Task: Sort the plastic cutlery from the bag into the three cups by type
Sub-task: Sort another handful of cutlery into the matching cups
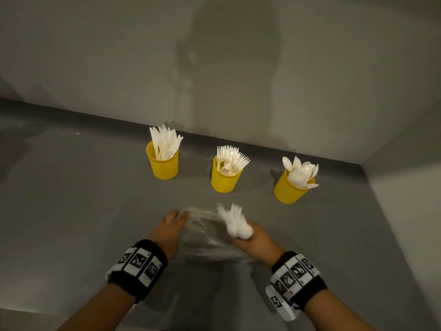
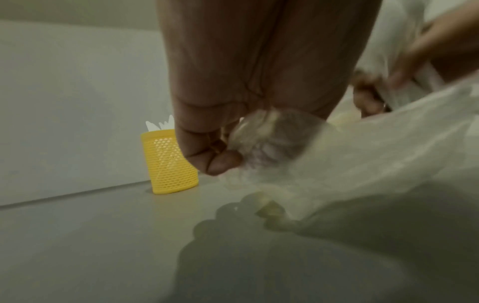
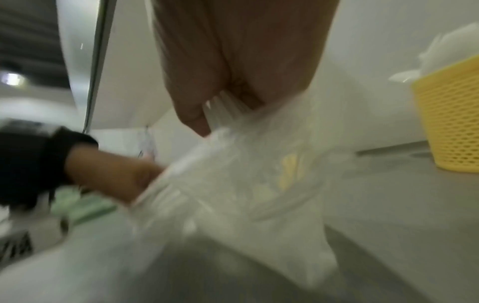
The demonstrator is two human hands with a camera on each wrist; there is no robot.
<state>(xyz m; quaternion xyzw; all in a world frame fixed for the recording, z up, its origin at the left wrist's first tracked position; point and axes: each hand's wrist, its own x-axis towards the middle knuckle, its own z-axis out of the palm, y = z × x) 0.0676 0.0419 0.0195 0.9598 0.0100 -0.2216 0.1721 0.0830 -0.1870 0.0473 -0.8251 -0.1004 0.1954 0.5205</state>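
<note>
Three yellow mesh cups stand in a row near the back wall: the left cup [image 1: 162, 164] holds knives, the middle cup [image 1: 225, 176] forks, the right cup [image 1: 290, 187] spoons. In front of them lies a clear plastic bag [image 1: 205, 231]. My left hand [image 1: 173, 222] pinches the bag's left edge [image 2: 261, 141]. My right hand [image 1: 250, 235] grips a bunch of white cutlery [image 1: 235, 220] just above the bag, tines and tips pointing away from me. In the right wrist view the handles [image 3: 225, 106] show between my fingers, blurred.
The grey counter [image 1: 83, 199] runs to a wall behind the cups and a side wall at the right. The left cup [image 2: 169, 162] shows past my left hand, and the spoon cup [image 3: 451, 121] stands right of my right hand.
</note>
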